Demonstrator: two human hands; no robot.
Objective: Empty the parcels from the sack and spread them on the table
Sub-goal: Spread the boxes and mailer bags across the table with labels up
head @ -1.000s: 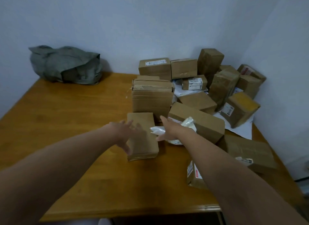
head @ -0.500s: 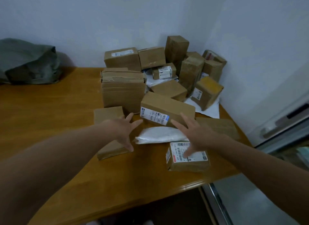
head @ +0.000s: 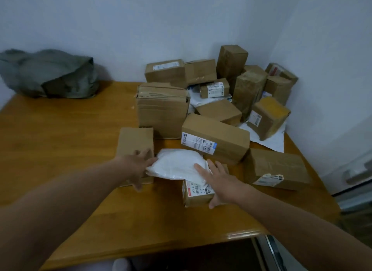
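Emptying looks done, we judge: brown cardboard boxes point(head: 215, 133) sit on our orange-brown wooden counter point(head: 60, 149) but crowd toward 1 o'clock, several stacked, so spreading is mostly left. Our left grip point(head: 138, 166) and right grip point(head: 219, 180), fingers straight and holding nothing, touch the soft white plastic mailer point(head: 177, 164). At 10 o'clock slumps the grey-green fabric sack point(head: 50, 75), its inside hidden from us.
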